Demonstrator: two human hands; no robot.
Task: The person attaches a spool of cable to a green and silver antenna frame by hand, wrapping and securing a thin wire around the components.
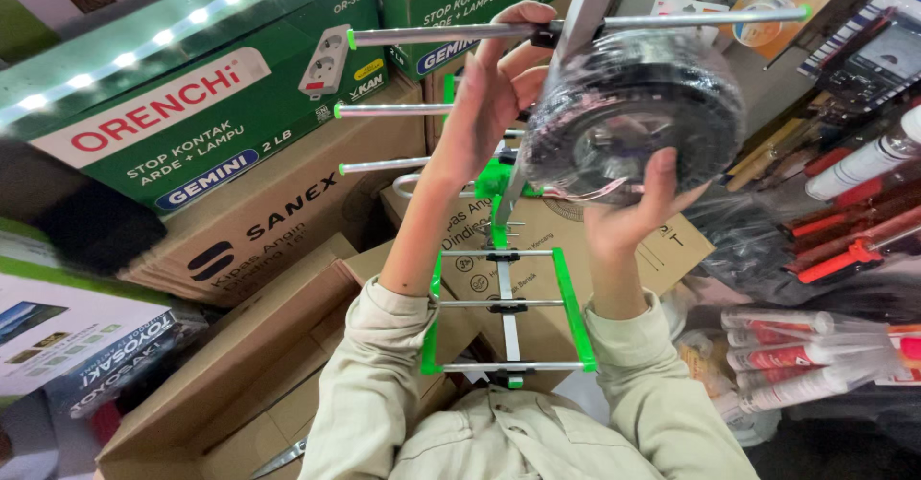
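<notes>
I hold up an aerial antenna point(507, 279) with a metal boom, thin silver rods and bright green plastic parts. A coil of black cable point(628, 106) wrapped in clear plastic sits against the upper boom. My left hand point(489, 96) reaches up beside the coil, its fingers curled around the top rod where it meets the boom. My right hand point(638, 211) cups the coil from below, thumb pressed on its face. Beige sleeves cover both forearms.
Brown cardboard boxes point(288, 221) and green printed boxes point(192, 106) are stacked left and behind, with a lit LED strip point(144, 44) above them. White sealant tubes point(796, 355) and red-handled tools point(844, 240) fill the shelves at right. An open carton point(240, 374) stands low left.
</notes>
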